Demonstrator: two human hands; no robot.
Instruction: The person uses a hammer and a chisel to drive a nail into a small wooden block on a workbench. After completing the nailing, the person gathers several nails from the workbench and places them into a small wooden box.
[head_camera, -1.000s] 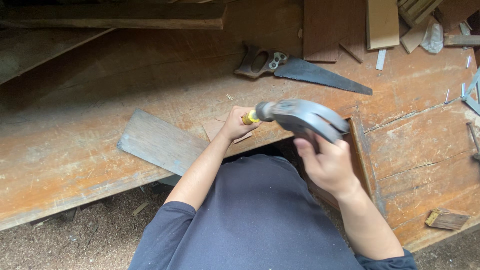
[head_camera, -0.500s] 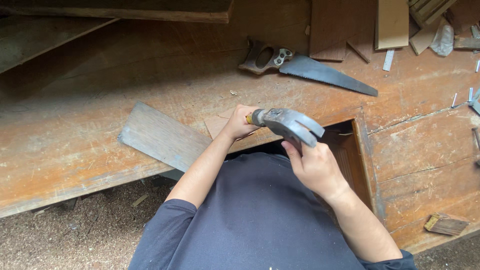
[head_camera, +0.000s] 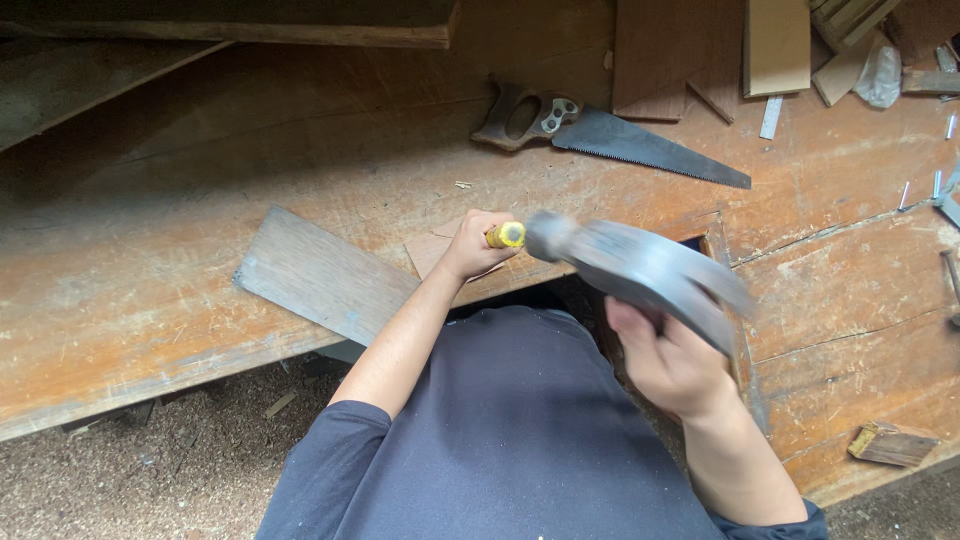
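My left hand (head_camera: 474, 243) grips a tool with a yellow handle end (head_camera: 506, 235), probably a chisel, held against a small thin wood piece (head_camera: 430, 252) at the workbench's front edge. My right hand (head_camera: 672, 365) is shut on the handle of a grey claw hammer (head_camera: 640, 268). The hammer's head is blurred with motion and sits just right of the yellow handle end. A grey weathered board (head_camera: 325, 273) lies on the bench to the left of my left hand.
A handsaw (head_camera: 610, 135) with a wooden handle lies on the worn orange-brown workbench (head_camera: 150, 300) behind my hands. Wood offcuts (head_camera: 775, 45) and several nails (head_camera: 905, 195) sit at the back right. A small wood block (head_camera: 893, 444) rests at the lower right. Sawdust covers the ground (head_camera: 120, 480).
The hammer has swung back and forth at the yellow handle end; its head now sits close to it again, blurred. My left hand has stayed in place.
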